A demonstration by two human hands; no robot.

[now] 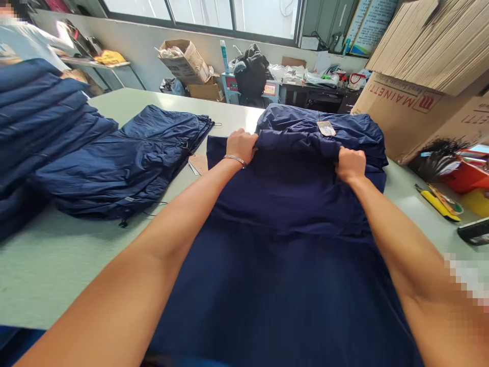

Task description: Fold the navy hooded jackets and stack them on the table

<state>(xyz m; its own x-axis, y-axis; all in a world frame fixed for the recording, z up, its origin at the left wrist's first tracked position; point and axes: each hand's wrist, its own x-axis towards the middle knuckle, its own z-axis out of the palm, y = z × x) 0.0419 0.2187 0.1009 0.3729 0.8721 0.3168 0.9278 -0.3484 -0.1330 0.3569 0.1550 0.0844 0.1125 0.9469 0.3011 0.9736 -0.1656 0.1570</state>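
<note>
A dark navy garment [286, 204] lies spread across the table in front of me, running down to the near edge. My left hand [242, 147], with a bracelet at the wrist, is closed on its far edge. The same edge is gripped farther right by my right hand [350, 164]. Between the hands the cloth is lifted and bunched. Just behind it sits a folded navy garment [290, 116] with a paper tag [326, 128] on top. Whether the two are separate pieces is partly hidden.
Left of my arm lies another navy garment [126, 158] with drawcords, beside a tall navy stack [38, 127]. Cartons [408, 112] stand at the right. A yellow cutter [437, 203] and a red container [468, 173] lie near the right edge. A person stands at the far left.
</note>
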